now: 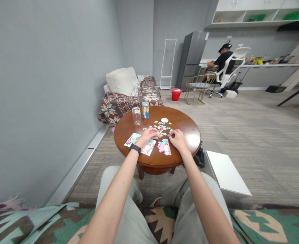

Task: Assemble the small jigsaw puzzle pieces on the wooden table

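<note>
Loose jigsaw puzzle pieces point(161, 128) lie in a heap on the round wooden table point(124, 118). My left hand point(148, 136), a dark band on its wrist, reaches over a printed picture sheet point(148, 148) to the heap's near left edge; its fingers are stretched out and loosely spread. To the right of the heap, my right hand point(178, 139) pinches thumb and finger together on what looks like a puzzle piece. Between the hands, on the near side, lies a partly joined puzzle point(164, 147). Another picture sheet point(132, 139) lies partly under my left hand and wrist.
A clear glass point(136, 117), a metal-lidded can point(145, 110) and a round white lid point(164, 120) stand or lie at the table's far side. A white box point(227, 169) is on the floor at right. A person point(224, 61) sits at the far counter.
</note>
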